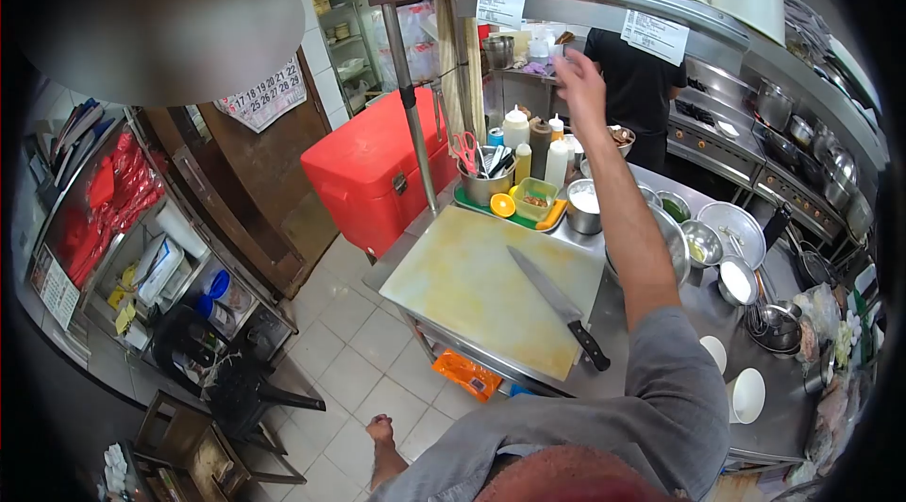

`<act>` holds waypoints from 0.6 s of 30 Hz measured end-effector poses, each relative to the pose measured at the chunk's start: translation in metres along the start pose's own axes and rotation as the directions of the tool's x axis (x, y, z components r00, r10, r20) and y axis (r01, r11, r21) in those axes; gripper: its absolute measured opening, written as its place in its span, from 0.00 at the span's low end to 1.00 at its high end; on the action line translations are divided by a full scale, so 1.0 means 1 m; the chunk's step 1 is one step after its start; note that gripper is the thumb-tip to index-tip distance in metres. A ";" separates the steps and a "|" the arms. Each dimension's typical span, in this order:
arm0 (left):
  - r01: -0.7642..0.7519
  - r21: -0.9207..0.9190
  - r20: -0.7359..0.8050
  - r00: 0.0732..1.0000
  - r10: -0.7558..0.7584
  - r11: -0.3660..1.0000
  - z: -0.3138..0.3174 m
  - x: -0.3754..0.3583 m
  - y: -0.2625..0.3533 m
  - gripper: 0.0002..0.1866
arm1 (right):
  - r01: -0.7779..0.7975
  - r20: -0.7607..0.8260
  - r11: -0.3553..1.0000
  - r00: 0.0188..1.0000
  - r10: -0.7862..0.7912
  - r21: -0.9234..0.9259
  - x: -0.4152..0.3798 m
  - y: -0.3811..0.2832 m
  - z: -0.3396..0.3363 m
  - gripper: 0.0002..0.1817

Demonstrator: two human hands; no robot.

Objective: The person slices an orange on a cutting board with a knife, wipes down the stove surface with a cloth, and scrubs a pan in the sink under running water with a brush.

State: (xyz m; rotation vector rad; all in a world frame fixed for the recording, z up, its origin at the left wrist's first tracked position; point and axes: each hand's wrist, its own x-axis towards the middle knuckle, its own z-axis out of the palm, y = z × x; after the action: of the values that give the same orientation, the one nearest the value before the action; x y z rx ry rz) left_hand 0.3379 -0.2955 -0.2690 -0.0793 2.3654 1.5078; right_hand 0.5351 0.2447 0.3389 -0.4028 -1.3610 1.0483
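Note:
My right hand (579, 85) is raised over the back of the steel counter, below the overhead shelf rail. Its fingers are partly spread, and nothing shows in them. Two paper slips, one on the left (500, 9) and one on the right (655, 35), hang from the rail on either side of it. Low at my side, over the tiled floor, my left hand (380, 427) is loosely curled with nothing visible inside. In front of me a knife (555, 299) lies on the worn cutting board (462, 276), its black handle past the board's right edge.
Squeeze bottles (539, 148), a utensil pot (485, 183) and a halved orange (502, 206) stand behind the board. Metal bowls (731, 228) and white cups (746, 395) are to the right. A red cooler (373, 167) stands left; a person in black (628, 92) is beyond the counter.

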 end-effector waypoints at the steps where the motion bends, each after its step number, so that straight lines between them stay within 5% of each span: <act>1: 0.013 -0.083 0.002 1.000 -0.013 0.996 0.010 0.005 0.013 0.07 | -0.034 -0.007 0.998 0.999 0.035 0.046 0.017 -0.001 0.018 0.28; 4: -0.111 0.112 0.152 0.984 0.093 0.988 0.021 0.011 0.012 0.12 | -0.131 0.039 0.976 0.991 0.127 0.172 0.059 0.003 0.055 0.27; 6: -0.334 0.191 0.342 0.904 0.256 0.923 0.015 0.030 -0.013 0.08 | -0.164 -0.001 0.972 0.986 0.166 0.166 0.070 0.000 0.075 0.24; 8: -0.525 0.504 0.537 0.813 0.227 0.686 0.005 0.046 -0.014 0.09 | -0.241 0.009 0.958 0.970 0.242 0.153 0.083 0.000 0.087 0.21; 10: -0.646 0.630 0.668 0.734 0.123 0.431 0.000 0.060 -0.019 0.09 | -0.234 -0.105 0.955 0.961 0.256 0.184 0.092 0.013 0.093 0.16; 18: -0.775 0.602 0.779 0.623 0.073 0.192 -0.008 0.167 -0.011 0.11 | 0.181 -0.371 0.983 0.911 -0.179 -0.028 -0.001 0.006 0.029 0.08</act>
State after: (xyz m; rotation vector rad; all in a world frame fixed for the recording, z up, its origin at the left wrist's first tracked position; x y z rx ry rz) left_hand 0.1811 -0.2859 -0.3261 1.3439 2.3036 -0.0904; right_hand 0.5069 0.2373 0.3403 -0.4377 -1.0306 0.7755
